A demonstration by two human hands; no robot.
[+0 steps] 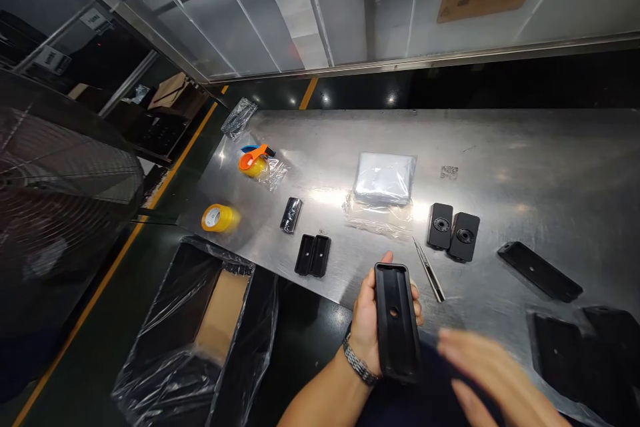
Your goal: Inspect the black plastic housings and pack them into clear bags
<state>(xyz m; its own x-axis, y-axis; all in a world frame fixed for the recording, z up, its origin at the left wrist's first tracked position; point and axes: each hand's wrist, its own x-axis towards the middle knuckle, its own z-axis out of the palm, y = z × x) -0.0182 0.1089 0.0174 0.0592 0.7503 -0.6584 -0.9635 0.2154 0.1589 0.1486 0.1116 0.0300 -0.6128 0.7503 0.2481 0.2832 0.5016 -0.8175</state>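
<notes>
My left hand is closed around a long black plastic tray-like part, its hollow side facing up with a small round hole in the middle. A metal watch band circles that wrist. To its right, my right hand is blurred by motion, with the thumb apart from the stretched fingers and nothing seen between them. A slim utility knife lies on the table just beyond. Two black blocks with round discs stand behind the knife. A similar long black part lies farther right.
The metal table holds a stack of clear plastic bags, a tape dispenser, a yellow tape roll, a wrapped black piece and two small black trays. More black parts lie right. A lined box stands below left.
</notes>
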